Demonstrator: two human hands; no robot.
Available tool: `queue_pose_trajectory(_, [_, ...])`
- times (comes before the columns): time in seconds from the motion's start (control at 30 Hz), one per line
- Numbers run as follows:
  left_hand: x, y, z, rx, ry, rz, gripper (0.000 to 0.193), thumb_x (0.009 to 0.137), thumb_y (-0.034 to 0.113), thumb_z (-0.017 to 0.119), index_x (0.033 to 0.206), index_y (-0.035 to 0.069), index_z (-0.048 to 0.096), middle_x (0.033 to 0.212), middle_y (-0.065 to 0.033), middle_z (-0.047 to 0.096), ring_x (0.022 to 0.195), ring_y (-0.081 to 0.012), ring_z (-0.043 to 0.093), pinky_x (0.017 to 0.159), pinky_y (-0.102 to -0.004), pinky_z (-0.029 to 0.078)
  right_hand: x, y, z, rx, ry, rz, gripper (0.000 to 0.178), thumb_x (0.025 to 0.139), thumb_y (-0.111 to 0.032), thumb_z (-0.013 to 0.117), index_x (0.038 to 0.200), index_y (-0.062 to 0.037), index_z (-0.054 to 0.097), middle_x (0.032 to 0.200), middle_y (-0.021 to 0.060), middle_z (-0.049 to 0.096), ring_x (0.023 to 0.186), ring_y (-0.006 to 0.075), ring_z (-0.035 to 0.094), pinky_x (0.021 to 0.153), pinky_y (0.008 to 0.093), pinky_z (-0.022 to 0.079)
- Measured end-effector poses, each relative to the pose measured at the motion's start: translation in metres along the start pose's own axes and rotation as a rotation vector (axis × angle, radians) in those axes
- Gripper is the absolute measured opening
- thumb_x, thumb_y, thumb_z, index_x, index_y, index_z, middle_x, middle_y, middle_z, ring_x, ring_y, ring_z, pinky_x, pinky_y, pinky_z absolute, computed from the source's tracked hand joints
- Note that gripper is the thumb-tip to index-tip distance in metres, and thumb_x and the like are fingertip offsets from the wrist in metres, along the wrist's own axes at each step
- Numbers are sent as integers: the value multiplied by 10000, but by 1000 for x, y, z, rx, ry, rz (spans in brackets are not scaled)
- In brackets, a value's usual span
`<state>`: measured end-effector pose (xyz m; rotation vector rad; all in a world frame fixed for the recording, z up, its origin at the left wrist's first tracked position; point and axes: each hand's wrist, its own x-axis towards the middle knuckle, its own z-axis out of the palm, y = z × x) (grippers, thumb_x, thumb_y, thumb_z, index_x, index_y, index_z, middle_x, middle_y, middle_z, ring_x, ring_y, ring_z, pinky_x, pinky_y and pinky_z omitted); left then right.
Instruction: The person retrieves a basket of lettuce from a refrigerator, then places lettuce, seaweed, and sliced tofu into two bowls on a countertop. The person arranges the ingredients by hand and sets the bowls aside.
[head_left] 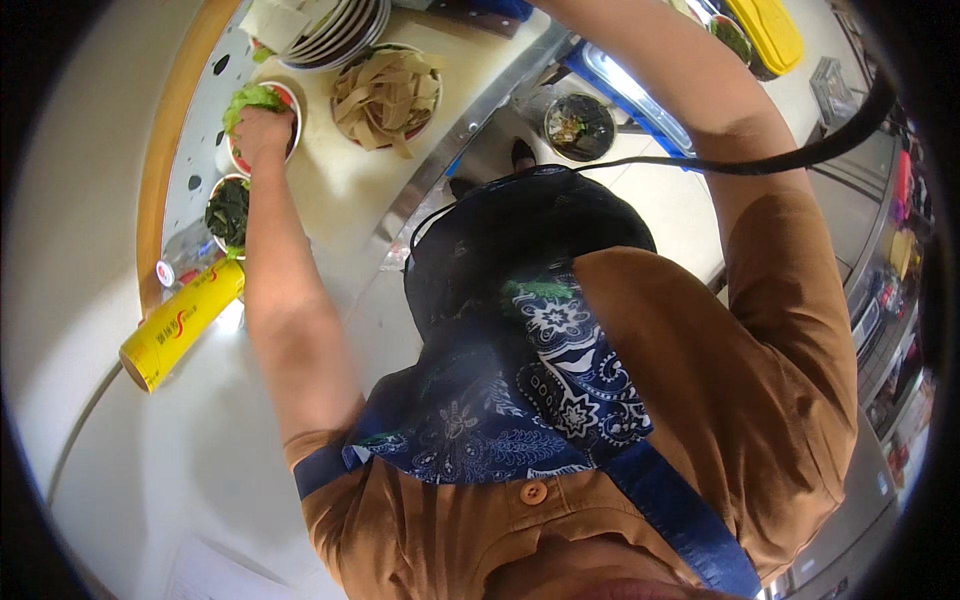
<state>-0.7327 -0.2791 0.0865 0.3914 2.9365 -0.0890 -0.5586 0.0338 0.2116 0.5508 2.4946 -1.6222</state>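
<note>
My left hand (264, 132) reaches into a bowl with a red inside (293, 104) on the counter at the far left. Its fingers are closed on the green lettuce (252, 98) there, and the fingertips are partly hidden. Just nearer stands a bowl of dark green seaweed-like leaves (228, 212), beside my left forearm. A bowl heaped with wide, flat tan strips (386, 98) is to the right of my hand. My right arm stretches up past the top edge, so that hand is out of sight.
Stacked bowls (335, 35) stand at the back of the counter. A yellow cylinder (183, 325) lies at the near left. Below the counter's metal edge, a bin with food scraps (580, 127) is on the floor. A yellow lid (768, 35) and shelving are at right.
</note>
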Motion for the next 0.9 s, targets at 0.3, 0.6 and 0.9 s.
queue_pose_trajectory(0.3, [-26, -48, -58, -966, 201, 8, 320, 797, 39, 555, 1113, 23, 504, 1044, -127, 583, 914, -272, 587, 785, -407, 468, -80, 22, -35, 260, 221, 68, 307, 864, -63, 548, 1157, 21, 513, 918, 153, 607, 739, 209, 623, 624, 303, 532])
queue_pose_trajectory(0.6, [-88, -49, -169, -1455, 165, 80, 395, 729, -110, 555, 1095, 23, 487, 983, -106, 591, 842, -213, 603, 738, -327, 498, -87, 40, -54, 492, 204, -64, 251, 894, -161, 543, 1094, -10, 561, 832, 98, 612, 707, 184, 613, 594, 301, 525])
queue_pose_trajectory(0.9, [-151, 72, -211, -1465, -91, 512, 573, 777, -107, 513, 1317, -3, 350, 1264, -223, 467, 1138, -336, 510, 960, -450, 428, -137, 61, -84, 505, 313, -114, 200, 883, -140, 565, 1048, -29, 591, 782, 77, 612, 635, 151, 587, 555, 262, 495])
